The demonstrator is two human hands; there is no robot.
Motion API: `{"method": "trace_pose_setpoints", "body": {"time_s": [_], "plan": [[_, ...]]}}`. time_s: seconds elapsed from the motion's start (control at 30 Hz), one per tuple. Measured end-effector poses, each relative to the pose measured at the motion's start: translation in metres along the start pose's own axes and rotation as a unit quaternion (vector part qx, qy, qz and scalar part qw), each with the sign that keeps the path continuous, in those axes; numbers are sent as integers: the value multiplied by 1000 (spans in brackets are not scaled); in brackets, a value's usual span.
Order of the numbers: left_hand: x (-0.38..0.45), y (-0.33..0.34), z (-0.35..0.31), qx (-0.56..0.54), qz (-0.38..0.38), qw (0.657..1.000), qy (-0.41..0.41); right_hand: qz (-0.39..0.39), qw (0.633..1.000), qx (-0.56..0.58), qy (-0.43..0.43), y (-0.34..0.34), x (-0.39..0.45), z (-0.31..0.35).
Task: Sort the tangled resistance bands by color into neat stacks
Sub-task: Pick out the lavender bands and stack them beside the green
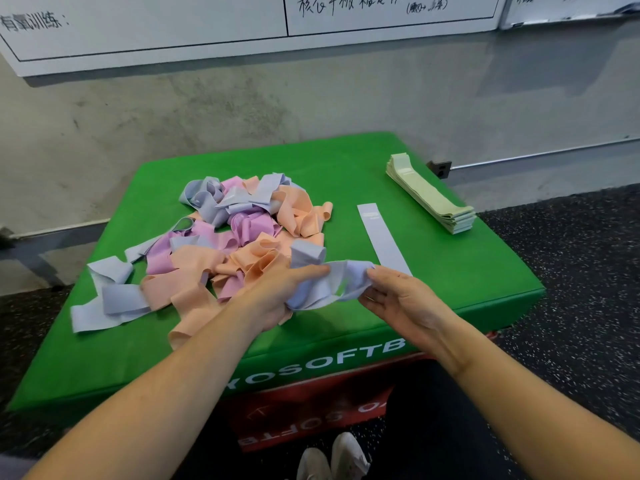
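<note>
Bands [239,237] half sorted — I grip 1 lilac band [332,285] in left hand [284,292] and right hand [394,299] (both pinching); next, flatten it onto the lilac strip [384,237].

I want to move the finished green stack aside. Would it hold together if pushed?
Probably not well. The green stack is thin flat bands with edges already fanned, so layers would likely slide apart. It looks light and floppy; lifting it by one end would probably make it droop.

- Just one view here, a wide-angle head cam that looked forward and down from standing height.
- It sat close over the green foam box [450,271], with the concrete wall [242,105] and whiteboard [173,26] behind.
</note>
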State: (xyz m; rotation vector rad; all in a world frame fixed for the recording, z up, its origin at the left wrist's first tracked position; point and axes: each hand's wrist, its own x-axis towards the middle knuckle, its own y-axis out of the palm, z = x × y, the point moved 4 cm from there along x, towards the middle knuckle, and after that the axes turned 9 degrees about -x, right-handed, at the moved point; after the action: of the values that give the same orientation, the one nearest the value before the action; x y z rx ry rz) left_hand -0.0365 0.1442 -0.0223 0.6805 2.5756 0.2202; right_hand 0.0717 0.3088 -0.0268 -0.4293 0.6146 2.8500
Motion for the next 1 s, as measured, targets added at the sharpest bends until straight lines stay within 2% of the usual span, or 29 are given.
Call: {"method": "trace_pose_setpoints", "body": {"time_s": [0.13,0.27,0.37,0.4,0.43,0.47,0.5,0.57,0.83,1.0], "plan": [[1,-3,-3,-101,-2,995,-17,23,1000,-4,-5,2,-6,2],[5,-9,-18,-172,1,985,18,-24,998,-55,-17,-6,-11,6],[21,-9,-30,-148,-44,985,73,-61,982,-178,-23,-16,-7,6],[29,-18,-37,-125,-122,975,138,-73,972,-222,-23,-21,-5,6],[42,-17,-33,-203,-77,963,162,-82,962,-258,-20,-26,-4,5],[42,-18,-28,-326,-162,929,59,-86,955,-282,-14,-31,-4,5],[44,-10,-38,-178,-234,950,105,-85,954,-288,-8,-36,-4,5],[46,10,-37,-216,-160,961,70,-77,960,-269,-9,-40,-8,6],[109,24,-45,-61,-183,974,121,-80,961,-255,-75,-68,-9,18],[128,61,-60,-25,-170,978,118,-114,925,-349,-96,-85,0,24]]}}
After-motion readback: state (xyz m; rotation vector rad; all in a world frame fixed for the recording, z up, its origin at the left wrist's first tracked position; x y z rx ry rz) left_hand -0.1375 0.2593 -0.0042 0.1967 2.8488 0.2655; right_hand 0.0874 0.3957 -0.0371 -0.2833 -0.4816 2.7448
